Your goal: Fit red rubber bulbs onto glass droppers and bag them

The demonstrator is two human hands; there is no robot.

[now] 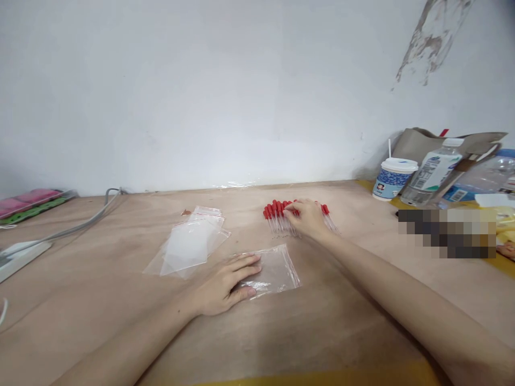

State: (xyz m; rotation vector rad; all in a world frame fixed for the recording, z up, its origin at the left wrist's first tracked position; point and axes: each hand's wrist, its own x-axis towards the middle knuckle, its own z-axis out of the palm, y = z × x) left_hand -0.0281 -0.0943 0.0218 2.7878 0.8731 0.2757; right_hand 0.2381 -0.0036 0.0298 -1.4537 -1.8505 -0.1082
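Note:
My left hand (pixel 225 284) lies flat with its fingers spread on a clear zip bag (pixel 277 271), pressing it against the table. Further off to the right, my right hand (pixel 308 217) reaches over a row of glass droppers with red rubber bulbs (pixel 276 212). Its thumb and forefinger are pinched at the bulb of one dropper; the hand covers the middle of the row, and more red bulbs show past it on the right. Left of the droppers, several clear bags (pixel 187 244) lie overlapping in a loose pile.
A paper cup with a straw (pixel 392 179) and a plastic bottle (pixel 432 174) stand at the right by the wall. A grey cable (pixel 98 214) runs across the left side towards a white power strip (pixel 24 257). A pink and green package (pixel 34 203) sits far left.

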